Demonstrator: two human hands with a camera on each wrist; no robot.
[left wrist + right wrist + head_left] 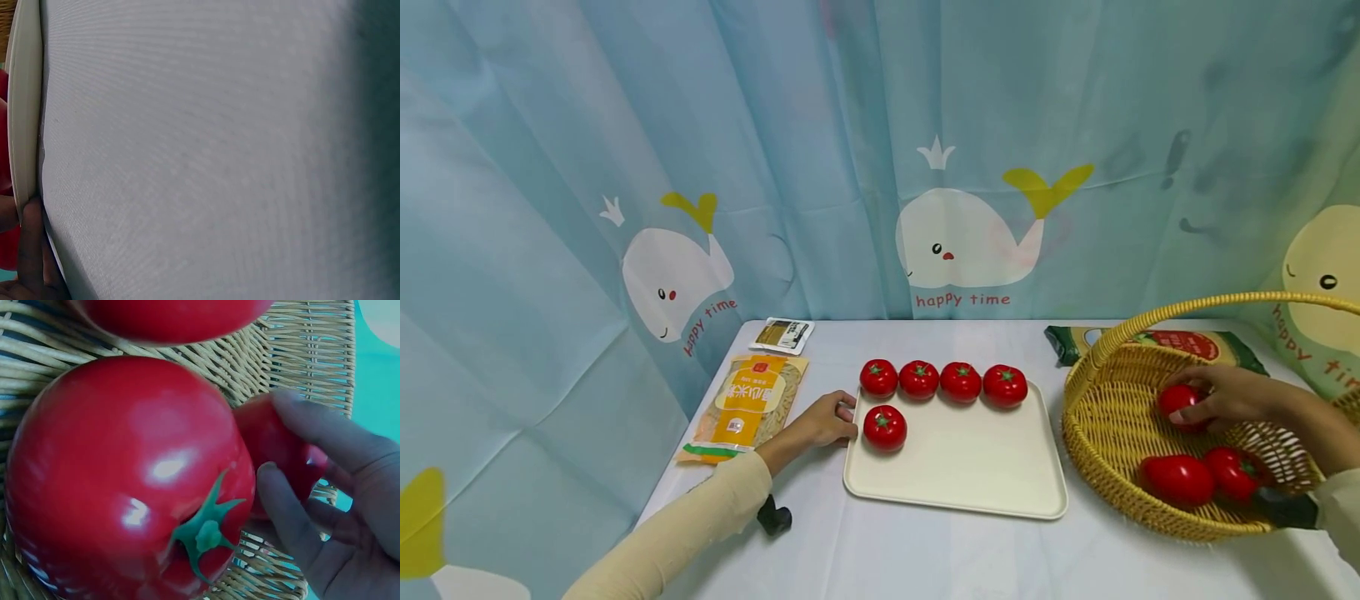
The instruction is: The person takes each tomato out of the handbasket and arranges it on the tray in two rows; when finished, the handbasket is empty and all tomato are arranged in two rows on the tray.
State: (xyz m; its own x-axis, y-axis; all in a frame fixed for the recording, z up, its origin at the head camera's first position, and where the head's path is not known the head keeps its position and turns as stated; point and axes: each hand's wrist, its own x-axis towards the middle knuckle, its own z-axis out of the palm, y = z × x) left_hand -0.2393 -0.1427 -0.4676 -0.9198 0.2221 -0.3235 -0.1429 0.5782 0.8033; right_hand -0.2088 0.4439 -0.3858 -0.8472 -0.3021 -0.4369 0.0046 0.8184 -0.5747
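My left hand (827, 421) pinches the left rim of a cream tray (970, 471), with a finger under the edge in the left wrist view. On the tray stand several red tomatoes (919, 380) in a row at the back, plus one tomato (884, 428) in front at the left. At the right, my right hand (1232, 395) reaches into a wicker basket (1090, 462) and grips a tomato (269, 437) between thumb and fingers. Two more tomatoes (1177, 480) lie at the basket's near side; a large one with a green stem (207, 534) fills the right wrist view.
A yellow food packet (748, 404) and a smaller white-and-brown pouch (782, 335) lie at the left. Behind the basket is a green bag (1063, 343). The basket's tall handle (1180, 312) arches over the right arm. A blue curtain (827, 167) hangs behind the table.
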